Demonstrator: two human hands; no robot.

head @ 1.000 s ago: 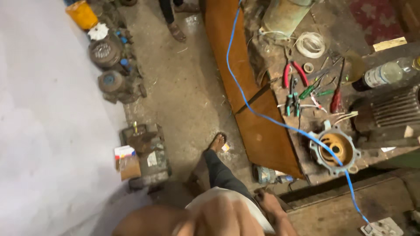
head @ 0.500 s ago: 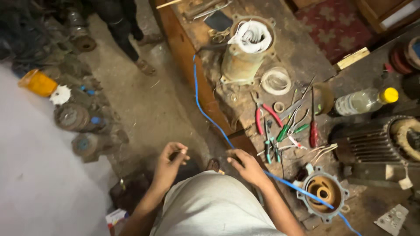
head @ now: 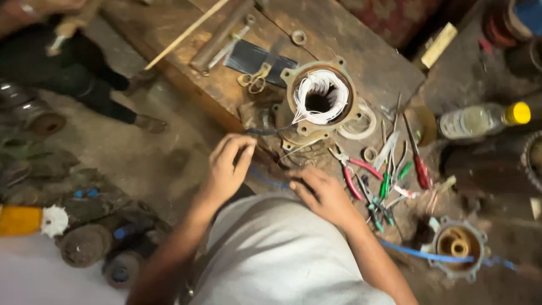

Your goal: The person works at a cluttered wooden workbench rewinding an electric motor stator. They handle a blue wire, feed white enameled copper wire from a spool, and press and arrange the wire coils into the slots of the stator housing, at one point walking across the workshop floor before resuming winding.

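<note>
1. Head view, the main thing: the stator (head: 322, 99), a round metal housing with white windings in its bore, stands on the wooden table (head: 361, 51). I place everything else from it.
2. Head view, what changed: a second ago I was looking down at the floor and my leg. Half a second ago both hands hung low by my shirt, well short of the stator. Now they have come up to the table edge just below it, and the stator sits near the middle of my view.
3. Head view, my left hand (head: 226, 166): it is below and to the left of the stator. The fingers (head: 244, 151) are closed together at the end of a dark lead (head: 265, 131) that runs out from the stator's base, and they look to be pinching it.
4. Head view, my right hand (head: 322, 192): it lies directly below the stator, back up, fingers bent down over the blue cable (head: 429, 255) at the table edge. I cannot tell whether they grip anything.
5. Head view, what that means: the work has moved from my lap to the stator's leads, with one hand on a lead.
6. Head view, around it: red-handled pliers (head: 355, 172) lie just below and right of the stator, scissors (head: 254, 82) lie left of it, and a yellow-capped bottle (head: 480, 120) lies well off to its right.
</note>
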